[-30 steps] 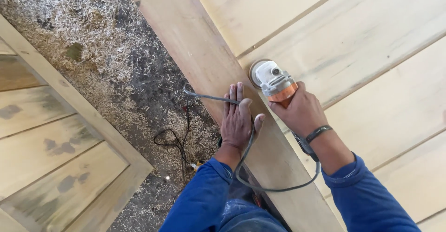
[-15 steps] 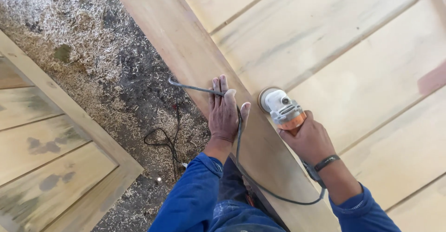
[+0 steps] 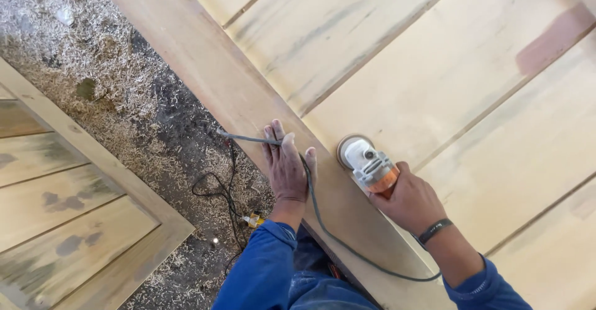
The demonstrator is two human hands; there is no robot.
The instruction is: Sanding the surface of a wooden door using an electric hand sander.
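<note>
Pale pine boards make up a big panelled door (image 3: 434,86) lying flat, filling the view from 12 to 4 o'clock. Its broad frame plank (image 3: 205,68) runs on the diagonal from 11 o'clock down to 5. A second wooden frame (image 3: 93,223) lies at 8 o'clock, with a floor of sawdust and shavings (image 3: 112,86) between the two.

On the plank, the right hand (image 3: 413,201) is clenched around the orange body of an angle grinder (image 3: 366,164), whose sanding disc sits flat on the wood at the plank's inner edge. The tool's long axis points from the hand toward 10 o'clock. The left hand (image 3: 285,167) lies just beside it at 9 o'clock, fingers (image 3: 276,136) spread flat on the plank, pinning the grey power cord (image 3: 323,223), which loops back toward 5 o'clock.

The disc's face is hidden under the tool. A thin black cable (image 3: 223,192) on the floor trails to a small yellow plug, hard to make out.
</note>
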